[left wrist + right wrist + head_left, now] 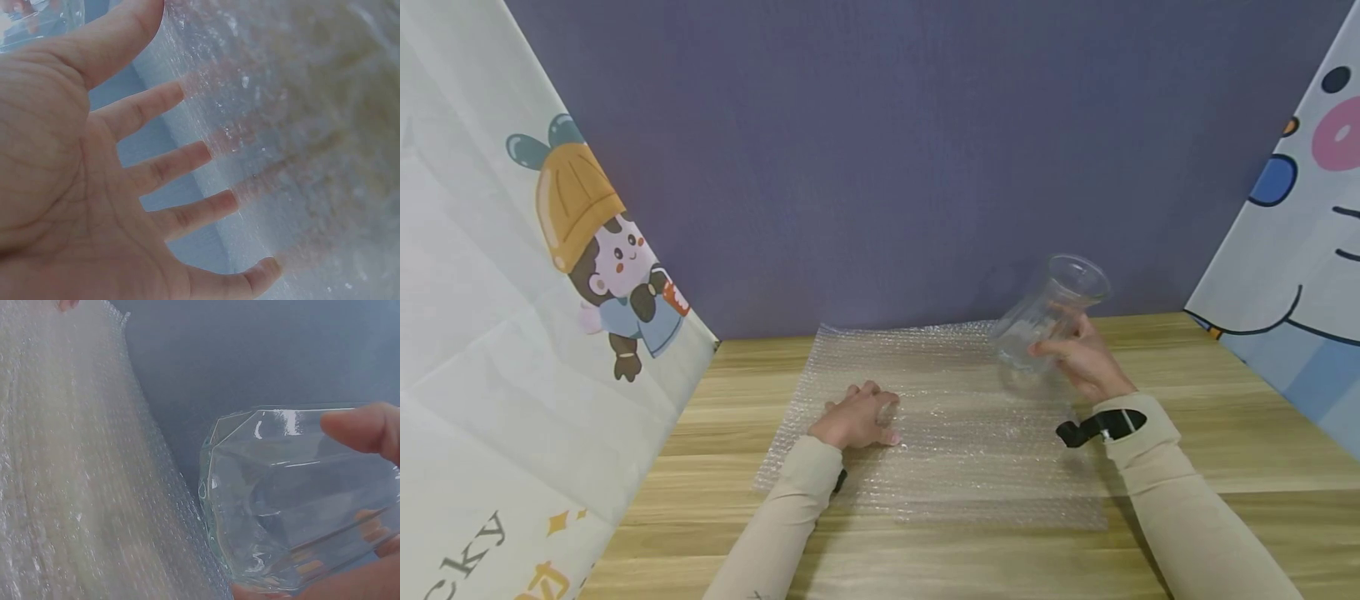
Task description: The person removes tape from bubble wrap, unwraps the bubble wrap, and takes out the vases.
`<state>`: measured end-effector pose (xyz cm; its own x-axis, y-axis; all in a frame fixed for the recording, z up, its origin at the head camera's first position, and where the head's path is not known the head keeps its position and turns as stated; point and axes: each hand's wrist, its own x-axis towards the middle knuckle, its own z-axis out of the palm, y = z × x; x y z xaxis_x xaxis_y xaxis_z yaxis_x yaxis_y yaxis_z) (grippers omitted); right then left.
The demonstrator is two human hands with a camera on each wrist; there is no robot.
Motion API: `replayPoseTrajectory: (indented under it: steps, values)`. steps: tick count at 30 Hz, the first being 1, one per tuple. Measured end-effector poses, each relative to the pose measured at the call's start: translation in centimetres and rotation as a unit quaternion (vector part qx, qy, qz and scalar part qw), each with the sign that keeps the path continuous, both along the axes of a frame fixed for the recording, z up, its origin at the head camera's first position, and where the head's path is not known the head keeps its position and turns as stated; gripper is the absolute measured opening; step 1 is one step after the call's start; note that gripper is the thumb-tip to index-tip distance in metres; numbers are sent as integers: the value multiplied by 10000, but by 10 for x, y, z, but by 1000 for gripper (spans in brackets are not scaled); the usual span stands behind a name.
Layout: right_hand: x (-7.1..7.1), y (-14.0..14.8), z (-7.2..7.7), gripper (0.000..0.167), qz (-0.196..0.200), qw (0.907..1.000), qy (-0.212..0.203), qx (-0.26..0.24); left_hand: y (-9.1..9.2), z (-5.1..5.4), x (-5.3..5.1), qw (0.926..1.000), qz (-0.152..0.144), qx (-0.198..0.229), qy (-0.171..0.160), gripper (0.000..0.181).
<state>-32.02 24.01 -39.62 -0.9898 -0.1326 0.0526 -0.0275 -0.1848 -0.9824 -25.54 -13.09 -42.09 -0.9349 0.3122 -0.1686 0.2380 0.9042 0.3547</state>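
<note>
A clear glass vase point(1024, 327) with a flared rim is tilted over the back right part of a sheet of bubble wrap point(958, 446). My right hand point(1086, 360) grips it from the right side. In the right wrist view the faceted base of the vase point(269, 481) points at the bubble wrap, thumb and fingers on opposite sides of the glass. My left hand point(857, 418) rests on the left part of the sheet. Its fingers are spread and fairly straight in the left wrist view, fingertips touching the bubble wrap point(300, 162).
The bubble wrap lies flat on a wood-grain table point(1187, 400), its far edge close to a dark blue back wall point(880, 167). White cloth panels with cartoon prints stand at the left point(490, 400) and the right point(1300, 275). A black strap point(1108, 425) circles the right wrist.
</note>
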Motion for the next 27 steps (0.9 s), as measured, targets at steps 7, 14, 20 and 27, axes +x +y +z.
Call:
replayPoseTrajectory:
  steps: [7, 14, 20, 27]
  values:
    - [-1, 4, -1, 78, -187, 9997, 120, 83, -1, 1, 1, 10000, -6, 2, 1, 71]
    - [-2, 9, -1, 80, -183, 9998, 39, -58, -3, 1, 1, 10000, -14, 8, -3, 71]
    - [-1, 13, 1, 80, -242, 9995, -19, -182, -3, 1, 1, 10000, -17, -19, -17, 71]
    - [-2, 17, 0, 78, -400, 9991, 8, -109, -3, 1, 1, 10000, -22, -31, -18, 72]
